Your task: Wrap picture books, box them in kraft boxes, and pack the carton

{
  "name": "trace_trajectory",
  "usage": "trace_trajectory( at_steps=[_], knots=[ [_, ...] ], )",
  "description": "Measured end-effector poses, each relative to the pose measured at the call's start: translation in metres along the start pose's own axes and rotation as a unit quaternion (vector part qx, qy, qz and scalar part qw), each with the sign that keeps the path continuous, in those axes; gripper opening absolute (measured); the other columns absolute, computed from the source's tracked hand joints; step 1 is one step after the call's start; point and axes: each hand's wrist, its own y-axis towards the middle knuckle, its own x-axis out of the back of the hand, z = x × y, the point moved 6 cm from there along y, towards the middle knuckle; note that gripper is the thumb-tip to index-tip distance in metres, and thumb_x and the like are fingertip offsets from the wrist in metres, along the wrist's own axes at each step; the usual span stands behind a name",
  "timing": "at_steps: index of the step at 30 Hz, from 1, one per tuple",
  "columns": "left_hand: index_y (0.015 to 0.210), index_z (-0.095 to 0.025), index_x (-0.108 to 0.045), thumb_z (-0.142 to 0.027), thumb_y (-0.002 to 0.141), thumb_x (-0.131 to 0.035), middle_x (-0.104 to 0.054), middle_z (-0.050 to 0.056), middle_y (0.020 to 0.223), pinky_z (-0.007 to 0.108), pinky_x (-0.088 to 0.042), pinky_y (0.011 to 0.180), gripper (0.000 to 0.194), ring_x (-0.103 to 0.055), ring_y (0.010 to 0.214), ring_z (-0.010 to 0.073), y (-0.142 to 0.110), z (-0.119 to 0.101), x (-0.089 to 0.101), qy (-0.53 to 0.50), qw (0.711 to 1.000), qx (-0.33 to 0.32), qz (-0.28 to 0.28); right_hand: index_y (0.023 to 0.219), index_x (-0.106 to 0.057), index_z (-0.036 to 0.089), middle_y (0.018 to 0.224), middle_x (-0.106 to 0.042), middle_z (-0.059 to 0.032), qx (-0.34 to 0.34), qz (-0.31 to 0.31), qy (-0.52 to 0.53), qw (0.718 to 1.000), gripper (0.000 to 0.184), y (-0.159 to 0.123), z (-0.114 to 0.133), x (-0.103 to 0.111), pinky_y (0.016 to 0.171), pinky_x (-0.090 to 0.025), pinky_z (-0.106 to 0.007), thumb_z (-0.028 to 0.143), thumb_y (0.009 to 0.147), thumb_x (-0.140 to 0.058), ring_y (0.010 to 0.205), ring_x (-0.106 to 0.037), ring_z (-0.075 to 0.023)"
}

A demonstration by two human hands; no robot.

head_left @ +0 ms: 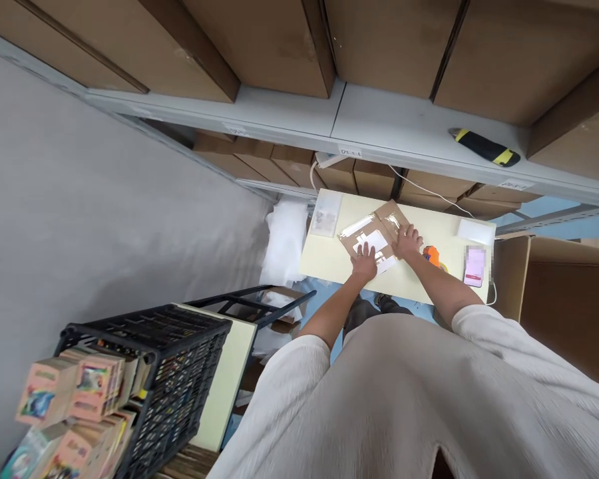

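Observation:
A brown cardboard parcel (352, 241) with shiny clear tape lies at an angle on the pale yellow table (317, 258). My left hand (364, 263) rests on its near side, fingers spread over a white label (374, 241). Across the parcel's right part lies my right hand (408, 242), fingers apart and pressed down flat. An orange tape dispenser (430, 255) stands just right of that hand. What lies under my palms is hidden.
A phone (474, 266) and a white box (476, 231) are on the table's right. A black and yellow utility knife (486, 148) lies on the shelf (379, 110) above. Lower left, a black crate (180, 379) holds books (92, 382). At right stands a large open carton (512, 276).

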Motion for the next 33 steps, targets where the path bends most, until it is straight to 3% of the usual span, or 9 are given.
trace_trajectory(
  at_steps=[8,16,20,27,33],
  knots=[
    [0.179,-0.025,-0.035,-0.028,0.102,-0.055,-0.014,0.015,0.192,0.072,-0.030,0.134,0.079,-0.016,0.177,0.0402,0.007,0.019,0.019,0.043,0.997,-0.069,0.016,0.182,-0.025,0.014,0.186,-0.016,-0.0317,-0.087,-0.011,0.039,0.995,0.095,-0.032,0.006,-0.021,0.124,-0.033,-0.071,0.069,0.107,-0.045,0.160,-0.035,-0.0533],
    [0.179,-0.029,-0.036,-0.027,0.101,-0.056,-0.021,0.013,0.191,0.073,-0.029,0.135,0.080,-0.019,0.176,0.0390,0.014,0.045,0.034,0.075,0.986,-0.146,0.023,0.171,-0.041,0.014,0.173,-0.037,-0.0364,-0.164,-0.047,0.102,0.980,0.091,-0.057,0.025,-0.036,0.119,-0.034,-0.076,0.076,0.105,-0.043,0.150,-0.045,-0.0539],
    [0.178,-0.028,-0.037,-0.023,0.099,-0.055,-0.020,0.012,0.191,0.074,-0.028,0.136,0.081,-0.018,0.176,0.0385,0.015,0.057,0.041,0.089,0.981,-0.169,0.034,0.164,-0.049,0.015,0.161,-0.048,-0.0334,-0.197,-0.046,0.105,0.974,0.088,-0.066,0.037,-0.038,0.118,-0.036,-0.072,0.077,0.102,-0.053,0.146,-0.049,-0.0505],
    [0.176,-0.028,-0.040,-0.022,0.097,-0.058,-0.021,0.011,0.191,0.071,-0.028,0.137,0.081,-0.018,0.177,0.0368,0.017,0.074,0.049,0.109,0.972,-0.203,0.047,0.159,-0.050,0.016,0.155,-0.052,-0.0304,-0.234,-0.035,0.113,0.965,0.082,-0.080,0.045,-0.042,0.117,-0.039,-0.065,0.070,0.098,-0.063,0.144,-0.051,-0.0473],
    [0.162,-0.017,-0.057,-0.025,0.100,-0.061,-0.036,0.017,0.184,0.055,-0.034,0.138,0.062,-0.031,0.172,0.0366,0.023,0.086,0.059,0.072,0.978,-0.193,-0.016,0.158,-0.046,0.018,0.156,-0.050,-0.0292,-0.222,-0.051,0.159,0.961,0.079,-0.082,0.038,-0.045,0.116,-0.041,-0.065,0.068,0.098,-0.060,0.144,-0.050,-0.0469]
  ],
)
